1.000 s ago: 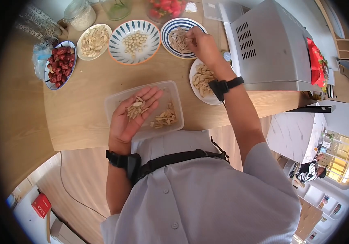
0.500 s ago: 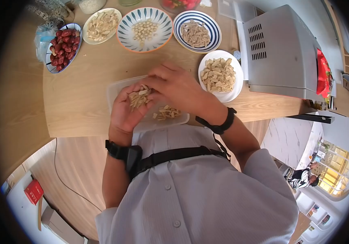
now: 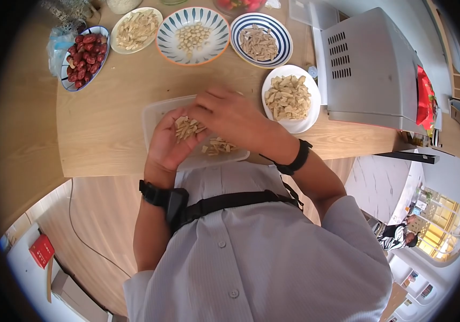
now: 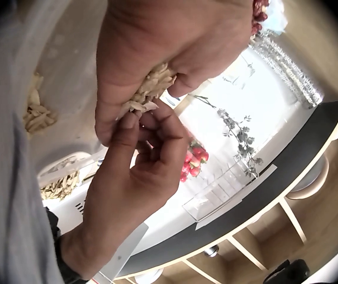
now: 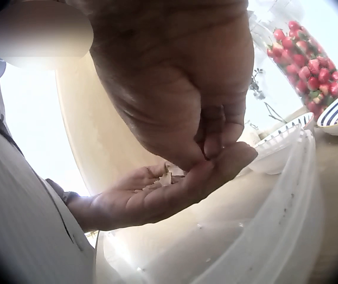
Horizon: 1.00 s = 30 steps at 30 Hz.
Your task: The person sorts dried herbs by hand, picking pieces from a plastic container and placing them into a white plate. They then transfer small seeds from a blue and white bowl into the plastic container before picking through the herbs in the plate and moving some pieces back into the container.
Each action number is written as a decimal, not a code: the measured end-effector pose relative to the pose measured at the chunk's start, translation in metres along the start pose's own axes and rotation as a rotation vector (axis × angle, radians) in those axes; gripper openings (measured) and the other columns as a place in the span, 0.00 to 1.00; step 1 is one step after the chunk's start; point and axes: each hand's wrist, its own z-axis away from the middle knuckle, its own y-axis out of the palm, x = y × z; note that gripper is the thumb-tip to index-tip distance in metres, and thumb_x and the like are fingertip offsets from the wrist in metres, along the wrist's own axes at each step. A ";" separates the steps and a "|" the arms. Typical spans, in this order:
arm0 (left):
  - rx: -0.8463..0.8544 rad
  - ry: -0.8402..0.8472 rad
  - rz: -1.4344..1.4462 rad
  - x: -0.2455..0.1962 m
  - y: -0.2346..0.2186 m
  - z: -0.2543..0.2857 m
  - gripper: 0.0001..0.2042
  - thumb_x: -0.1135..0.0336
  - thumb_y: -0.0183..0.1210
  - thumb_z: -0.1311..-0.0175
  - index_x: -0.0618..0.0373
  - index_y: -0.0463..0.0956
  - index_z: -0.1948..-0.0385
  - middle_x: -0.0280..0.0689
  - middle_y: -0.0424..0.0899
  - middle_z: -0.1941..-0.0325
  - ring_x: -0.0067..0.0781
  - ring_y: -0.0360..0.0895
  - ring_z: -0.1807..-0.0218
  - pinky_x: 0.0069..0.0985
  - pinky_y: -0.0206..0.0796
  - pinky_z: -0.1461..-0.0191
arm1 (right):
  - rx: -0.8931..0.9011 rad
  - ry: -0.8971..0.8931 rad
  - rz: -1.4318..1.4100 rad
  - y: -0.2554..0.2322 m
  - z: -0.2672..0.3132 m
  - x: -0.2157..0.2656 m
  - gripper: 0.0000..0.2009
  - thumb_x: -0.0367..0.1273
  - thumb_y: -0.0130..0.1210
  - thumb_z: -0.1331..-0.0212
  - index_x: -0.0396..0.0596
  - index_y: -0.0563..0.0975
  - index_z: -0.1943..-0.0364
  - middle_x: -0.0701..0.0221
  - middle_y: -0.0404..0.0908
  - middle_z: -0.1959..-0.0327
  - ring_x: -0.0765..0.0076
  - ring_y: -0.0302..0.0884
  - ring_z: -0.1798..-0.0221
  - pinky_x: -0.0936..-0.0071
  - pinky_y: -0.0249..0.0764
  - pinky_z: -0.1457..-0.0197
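My left hand (image 3: 164,147) lies palm up over a clear plastic box (image 3: 147,121), carrying a small heap of pale dried slices (image 3: 186,129). My right hand (image 3: 235,119) bends over that palm. In the left wrist view its thumb and fingertips pinch a dried slice (image 4: 138,107) at the heap's edge. From the right wrist view, the left palm (image 5: 151,204) sits just below the pinching fingers, which hide part of the heap. More dried slices (image 3: 218,146) lie on the box floor at the right.
A white plate of thicker pale slices (image 3: 288,99) stands at the right, beside a grey appliance (image 3: 369,70). Behind are a blue-striped plate (image 3: 287,48), a patterned plate of pale seeds (image 3: 192,36), another plate of slices (image 3: 136,29) and dried red dates (image 3: 86,56).
My right hand has come from the blue-striped plate to the left palm and now works at the heap there. The left hand stays palm up over the box.
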 end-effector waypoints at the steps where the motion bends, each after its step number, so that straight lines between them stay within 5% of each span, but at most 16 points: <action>1: 0.023 -0.007 0.000 0.000 0.000 -0.001 0.19 0.59 0.42 0.18 0.63 0.73 0.40 0.43 0.84 0.39 0.41 0.82 0.37 0.43 0.73 0.29 | 0.015 0.014 -0.008 -0.002 -0.001 0.000 0.11 0.31 0.61 0.48 0.49 0.83 0.60 0.71 0.78 0.61 0.63 0.79 0.54 0.68 0.80 0.54; 12: 0.023 0.012 -0.052 0.001 0.002 0.001 0.19 0.60 0.42 0.18 0.65 0.75 0.41 0.43 0.84 0.39 0.41 0.82 0.37 0.42 0.75 0.31 | 0.039 -0.035 -0.076 0.001 0.001 -0.006 0.13 0.31 0.64 0.49 0.53 0.83 0.57 0.73 0.79 0.61 0.63 0.78 0.52 0.68 0.79 0.51; 15: 0.148 -0.006 -0.010 -0.001 -0.013 -0.002 0.21 0.59 0.42 0.17 0.62 0.73 0.35 0.43 0.81 0.34 0.42 0.79 0.32 0.46 0.70 0.26 | 0.054 -0.029 -0.059 -0.001 -0.001 -0.007 0.10 0.32 0.61 0.46 0.53 0.84 0.59 0.72 0.79 0.62 0.64 0.79 0.52 0.68 0.81 0.53; 30: 0.041 -0.006 -0.031 0.001 0.004 0.003 0.17 0.62 0.45 0.19 0.65 0.75 0.42 0.45 0.83 0.40 0.43 0.82 0.37 0.45 0.75 0.31 | 0.145 -0.029 -0.021 -0.011 -0.002 -0.004 0.15 0.29 0.63 0.49 0.49 0.83 0.54 0.73 0.79 0.60 0.64 0.78 0.51 0.70 0.80 0.49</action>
